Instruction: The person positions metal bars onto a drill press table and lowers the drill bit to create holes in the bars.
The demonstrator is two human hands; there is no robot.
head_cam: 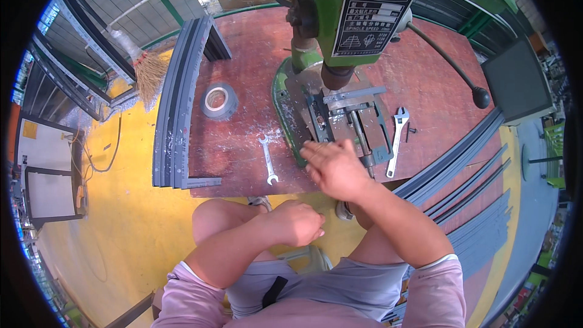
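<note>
My right hand (337,168) is at the near end of a drill-press vise (380,143), its fingers stretched out to the left over the edge of the green base (284,114). Nothing shows in its grip; whether the fingertips touch metal is unclear. Above my lap, my left hand (298,223) has curled fingers, and its palm is hidden. A short grey metal strip (355,94) lies across the vise jaws below the drill chuck (337,77). Metal chips are scattered about the base. An open-end wrench (268,159) lies left of it, and an adjustable wrench (398,141) right.
Grey slotted profiles (175,109) stand along the table's left edge beside a roll of tape (219,101). More long strips (455,159) lie at the right. The feed lever (446,61) juts out rightward. A small black screw (412,130) and a straw broom (148,73) are also visible.
</note>
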